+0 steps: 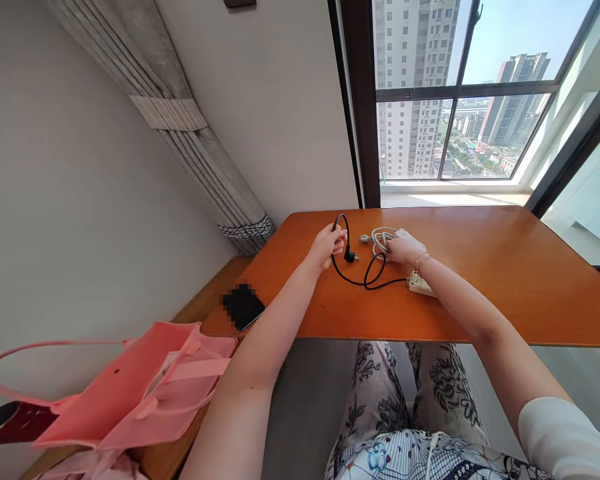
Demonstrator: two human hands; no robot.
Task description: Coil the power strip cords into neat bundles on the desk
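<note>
My left hand (327, 245) pinches a black power cord (349, 283) in a raised loop. Its black plug (349, 255) hangs just right of the fingers, prongs pointing right. The cord runs across the tabletop in a loose loop to a cream power strip (420, 285), partly hidden under my right forearm. My right hand (404, 249), with bracelets on the wrist, closes on a coiled white cable (381, 237). A pale plug end (365, 239) sticks out to the left of that coil. The right fingertips are partly hidden.
Both hands are over an orange-brown wooden table (500, 280). A dark phone-like device (245, 308) lies at its left edge. A pink bag (145, 393) stands left of the table. Beyond are a window (460, 92) and a grey curtain (180, 127).
</note>
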